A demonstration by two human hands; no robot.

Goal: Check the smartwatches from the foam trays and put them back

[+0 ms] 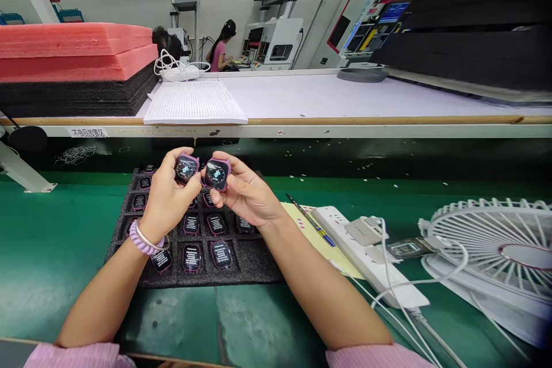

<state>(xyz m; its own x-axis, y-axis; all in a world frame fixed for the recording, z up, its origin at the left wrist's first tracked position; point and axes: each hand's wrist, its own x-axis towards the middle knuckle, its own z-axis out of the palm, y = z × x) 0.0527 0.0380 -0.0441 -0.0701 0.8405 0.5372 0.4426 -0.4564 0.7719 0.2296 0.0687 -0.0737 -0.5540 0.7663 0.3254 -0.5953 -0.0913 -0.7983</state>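
My left hand (166, 195) is closed round a pink smartwatch body (186, 168) with a lit screen. My right hand (245, 192) grips a second pink smartwatch body (217, 173), also lit, and the two are held side by side above a black foam tray (254, 261). The tray lies on the green belt and holds several more watch bodies (221, 253) in its pockets, screens up. A purple coiled band sits on my left wrist.
A white power strip (345, 236) with plugs and cables lies to the right, beside a white fan (495, 253) on its back and a pen (308, 219) on yellow paper. A raised white shelf behind carries a lined sheet (194, 102), pink and black foam stacks (73, 63). A person sits far back.
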